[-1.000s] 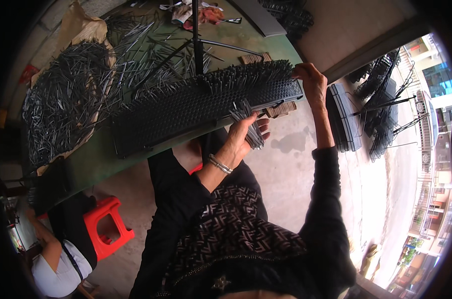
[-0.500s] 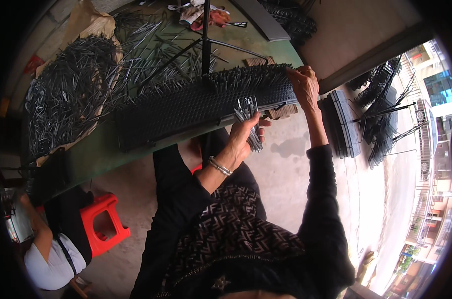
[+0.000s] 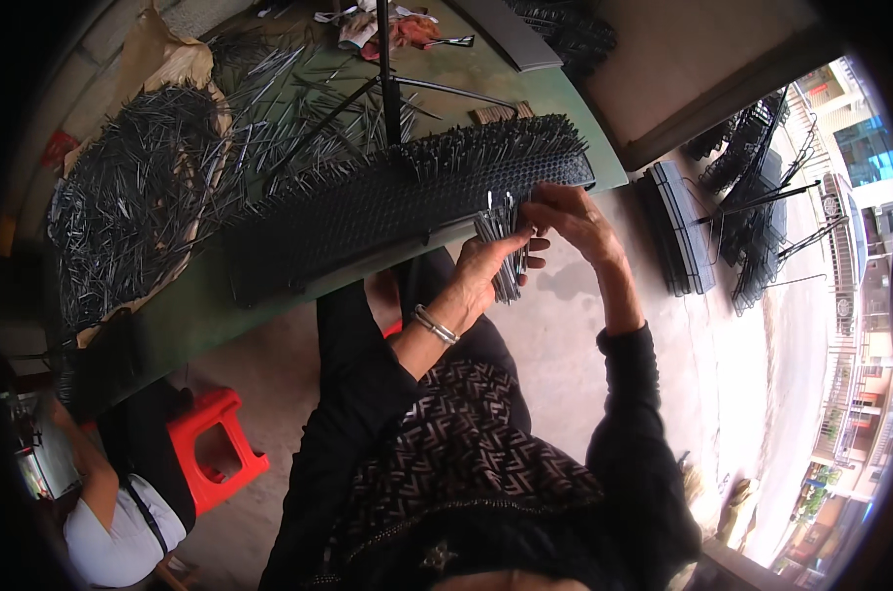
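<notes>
In my left hand (image 3: 474, 271) is a bundle of thin silvery-grey rods (image 3: 503, 236), held upright between thumb and fingers near the table's front edge. The fingers of my right hand (image 3: 581, 227) are pinched together just right of the bundle's upper part; whatever is between the fingertips is too small to make out. Beyond both hands lies a long black perforated panel (image 3: 368, 212). Many dark rods (image 3: 506, 143) stand upright in its far rows, while its near rows show bare holes.
A large heap of dark rods (image 3: 136, 197) lies on brown paper at the left of the green table (image 3: 205, 325), with more scattered beyond. A black stand (image 3: 389, 108) rises behind the panel. Red stool (image 3: 220, 453) and a seated person (image 3: 122, 532) are at lower left. Stacked panels (image 3: 678, 227) stand right.
My right hand has come from the panel's far right end down toward me, beside the bundle. My left hand keeps hold of the rods. The view has shifted slightly.
</notes>
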### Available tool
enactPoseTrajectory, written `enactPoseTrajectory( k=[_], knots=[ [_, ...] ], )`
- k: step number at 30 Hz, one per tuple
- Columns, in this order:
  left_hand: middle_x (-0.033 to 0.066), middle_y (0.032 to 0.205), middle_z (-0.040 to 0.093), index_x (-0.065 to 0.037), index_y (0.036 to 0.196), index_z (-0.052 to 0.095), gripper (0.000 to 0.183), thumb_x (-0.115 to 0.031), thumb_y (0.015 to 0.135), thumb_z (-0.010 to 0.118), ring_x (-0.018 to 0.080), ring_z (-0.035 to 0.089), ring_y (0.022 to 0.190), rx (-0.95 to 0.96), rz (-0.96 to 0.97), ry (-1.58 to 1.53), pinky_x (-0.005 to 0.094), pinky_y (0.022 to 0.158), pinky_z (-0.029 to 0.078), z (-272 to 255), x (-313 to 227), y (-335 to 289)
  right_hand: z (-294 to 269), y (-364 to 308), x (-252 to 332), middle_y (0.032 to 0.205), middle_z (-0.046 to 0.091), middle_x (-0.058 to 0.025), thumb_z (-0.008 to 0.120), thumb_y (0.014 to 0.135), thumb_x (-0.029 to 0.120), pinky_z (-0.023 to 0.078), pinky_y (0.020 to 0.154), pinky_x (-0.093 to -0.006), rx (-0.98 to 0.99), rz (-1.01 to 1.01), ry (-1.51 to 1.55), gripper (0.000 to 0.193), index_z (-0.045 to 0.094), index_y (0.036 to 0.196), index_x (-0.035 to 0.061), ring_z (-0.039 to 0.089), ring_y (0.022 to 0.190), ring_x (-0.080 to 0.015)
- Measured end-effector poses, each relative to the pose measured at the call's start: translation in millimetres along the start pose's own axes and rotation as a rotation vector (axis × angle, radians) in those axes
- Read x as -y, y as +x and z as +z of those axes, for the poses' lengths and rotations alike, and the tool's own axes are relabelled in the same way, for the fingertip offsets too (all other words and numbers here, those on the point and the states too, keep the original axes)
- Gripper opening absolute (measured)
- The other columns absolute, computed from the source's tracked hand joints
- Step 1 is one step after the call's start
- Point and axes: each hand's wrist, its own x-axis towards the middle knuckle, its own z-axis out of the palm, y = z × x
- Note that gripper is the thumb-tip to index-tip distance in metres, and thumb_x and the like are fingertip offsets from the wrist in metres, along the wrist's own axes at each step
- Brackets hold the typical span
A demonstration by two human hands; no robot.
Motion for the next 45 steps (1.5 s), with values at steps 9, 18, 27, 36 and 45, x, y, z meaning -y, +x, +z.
enactPoseTrajectory(
  k=[9,18,27,36,45],
  knots=[
    [0.0099,0.108,0.071,-0.011,0.118,0.062,0.033,-0.03,0.091,0.067,0.0217,0.072,0.088,0.094,-0.091,0.148,0.0251,0.051,0.045,8,-10,5,-13,-8,8,0.079,0.061,-0.0024,0.063,0.09,0.019,0.045,0.069,-0.0265,-0.022,0.091,0.114,0.022,0.066,0.094,-0.0018,0.056,0.076,-0.0108],
    [0.0095,0.103,0.072,-0.011,0.118,0.063,0.033,-0.029,0.091,0.066,0.0204,0.072,0.08,0.056,-0.076,0.224,0.0241,0.047,0.044,9,-12,10,-17,-3,0,0.08,0.062,-0.0026,0.065,0.089,0.02,0.046,0.067,-0.0259,-0.056,0.11,0.111,0.023,0.067,0.096,-0.0015,0.057,0.074,-0.0105],
    [0.0115,0.102,0.072,-0.006,0.112,0.064,0.029,-0.026,0.092,0.065,0.0206,0.073,0.079,0.022,-0.071,0.291,0.0235,0.045,0.043,6,-3,16,-31,-5,-1,0.077,0.065,-0.0067,0.063,0.09,0.014,0.049,0.065,-0.0261,-0.146,0.033,0.082,0.019,0.066,0.094,-0.004,0.062,0.071,-0.0123],
    [0.0141,0.101,0.071,-0.004,0.109,0.064,0.026,-0.022,0.09,0.067,0.0148,0.062,0.071,-0.027,-0.131,-0.084,0.0263,0.06,0.052,-10,2,30,-64,13,-11,0.074,0.07,-0.008,0.058,0.093,0.016,0.053,0.072,-0.027,-0.926,-0.103,-0.283,0.019,0.065,0.096,-0.0011,0.068,0.072,-0.0129],
    [0.0164,0.11,0.067,-0.001,0.11,0.061,0.024,-0.016,0.092,0.062,0.0263,0.067,0.099,0.01,-0.16,-0.225,0.0389,0.082,0.057,-15,7,37,-65,35,-37,0.073,0.071,-0.006,0.058,0.093,0.017,0.049,0.066,-0.0235,-0.972,-0.136,-0.416,0.017,0.065,0.097,0.0016,0.067,0.07,-0.0097]
  ],
)
